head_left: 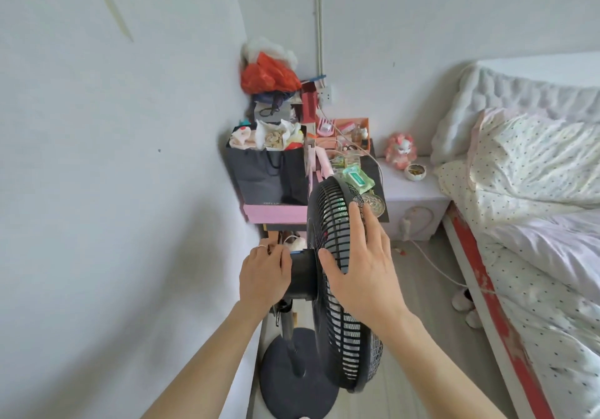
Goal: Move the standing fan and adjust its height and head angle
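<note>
A black standing fan stands on the floor close to the left wall, seen from above. Its round grille faces right toward the bed, and its round base rests on the floor below. My left hand wraps the black motor housing behind the grille. My right hand lies flat over the top front of the grille, fingers spread and thumb on the rim. The pole is mostly hidden under the head.
A cluttered stack of shelves with black paper bags, a pink box and a red plastic bag fills the corner just beyond the fan. A white nightstand and the bed stand to the right. A white cable crosses the floor.
</note>
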The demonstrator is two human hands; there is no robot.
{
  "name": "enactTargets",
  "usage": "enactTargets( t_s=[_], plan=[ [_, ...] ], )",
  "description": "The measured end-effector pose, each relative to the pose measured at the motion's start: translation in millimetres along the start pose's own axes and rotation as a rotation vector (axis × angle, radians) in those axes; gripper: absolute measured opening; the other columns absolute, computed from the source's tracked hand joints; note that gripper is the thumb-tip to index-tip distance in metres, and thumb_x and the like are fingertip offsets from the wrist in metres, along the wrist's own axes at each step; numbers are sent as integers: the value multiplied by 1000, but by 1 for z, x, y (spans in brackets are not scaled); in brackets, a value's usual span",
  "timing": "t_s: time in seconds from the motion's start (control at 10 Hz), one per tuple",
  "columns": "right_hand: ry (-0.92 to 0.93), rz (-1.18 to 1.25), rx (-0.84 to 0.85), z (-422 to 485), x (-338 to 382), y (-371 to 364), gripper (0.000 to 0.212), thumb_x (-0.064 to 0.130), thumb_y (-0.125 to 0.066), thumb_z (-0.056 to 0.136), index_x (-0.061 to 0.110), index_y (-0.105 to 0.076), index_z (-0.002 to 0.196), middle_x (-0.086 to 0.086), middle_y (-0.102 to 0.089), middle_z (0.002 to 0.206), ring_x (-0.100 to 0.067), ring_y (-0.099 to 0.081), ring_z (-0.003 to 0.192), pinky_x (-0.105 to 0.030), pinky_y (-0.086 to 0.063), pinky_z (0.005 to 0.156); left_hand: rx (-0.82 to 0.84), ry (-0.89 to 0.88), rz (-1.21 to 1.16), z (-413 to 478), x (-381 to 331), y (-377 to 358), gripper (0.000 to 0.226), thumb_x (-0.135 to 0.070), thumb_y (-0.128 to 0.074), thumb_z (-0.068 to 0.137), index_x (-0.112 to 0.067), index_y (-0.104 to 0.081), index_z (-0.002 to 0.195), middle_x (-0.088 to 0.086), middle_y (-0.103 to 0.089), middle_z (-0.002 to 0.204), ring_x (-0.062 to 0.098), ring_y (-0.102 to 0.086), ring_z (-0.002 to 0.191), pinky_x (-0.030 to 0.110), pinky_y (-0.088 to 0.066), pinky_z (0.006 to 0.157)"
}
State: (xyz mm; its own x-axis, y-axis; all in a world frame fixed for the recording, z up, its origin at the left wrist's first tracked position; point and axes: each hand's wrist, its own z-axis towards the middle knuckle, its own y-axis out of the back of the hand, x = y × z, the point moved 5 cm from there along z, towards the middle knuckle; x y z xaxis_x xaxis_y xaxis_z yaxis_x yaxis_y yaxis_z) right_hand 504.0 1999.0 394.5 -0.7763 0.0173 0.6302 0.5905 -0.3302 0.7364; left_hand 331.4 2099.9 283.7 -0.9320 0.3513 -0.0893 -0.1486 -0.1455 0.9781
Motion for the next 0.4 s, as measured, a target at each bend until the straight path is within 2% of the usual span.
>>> enactTargets(
  t_s=[0.1,0.2,0.3,0.4],
  plan=[
    [0,6,-9,-2,-4,-3,89,44,-61,95,19,-8,161,-9,-10,169,-30,-8,155,-45,-17,123,-31,80,-69,2,1,4,33,-34,-35,101,-23,-66,109,4,-61,112,19,-58,94,31,-49,79],
    [6,35,3,-1,-8,5,89,46,-60,95,21,-5,162,-5,-6,170,-23,-2,154,-40,-12,123,-51,74,-44,1,-5,5,31,-35,-36,100,-25,-66,104,3,-60,106,18,-57,89,30,-48,74],
    [39,51,112,-2,-5,11,89,50,-56,96,26,-1,161,1,-1,170,-18,-1,153,-39,-11,123,-53,79,-56,0,-4,6,29,-33,-37,100,-25,-65,102,3,-59,103,18,-57,88,29,-48,71],
    [29,-55,416,15,-12,43,86,55,-54,96,32,-2,161,5,-3,171,-22,-10,155,-39,-15,122,-66,118,-91,3,-1,8,30,-35,-35,101,-27,-65,102,3,-57,103,17,-57,89,27,-48,70]
  ],
)
